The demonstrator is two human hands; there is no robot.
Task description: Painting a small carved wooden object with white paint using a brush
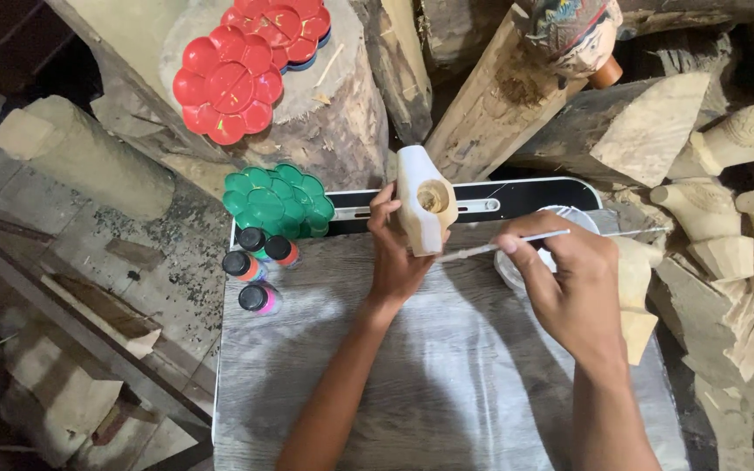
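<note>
Head view, left fingers [383, 209]: wrapped around a pale carved wooden block with a round hole in its face [424, 209], gripping it from the left side and holding it upright above the counter.
Right fingers [517, 245]: pinched on a thin white-handled paintbrush [517, 242], whose tip points left and touches the lower edge of the block.
Left hand [394, 257]: raised over the far middle of the counter, forearm running back toward the near edge.
Right hand [573, 288]: just right of the block, over a round white dish [569, 216] that it partly hides.
Counter [447, 375]: grey wood-grain board, with a black strip along its far edge.
Paint bottles [255, 262]: four small black-capped bottles clustered at the far left corner of the counter.
Green palette [277, 201]: flower-shaped plastic tray, just beyond the bottles.
Red palettes [229, 83]: two flower-shaped trays on a tree stump further back.
Carved figures [743, 201]: unpainted wooden pieces stacked at the right, well apart from the hands.
</note>
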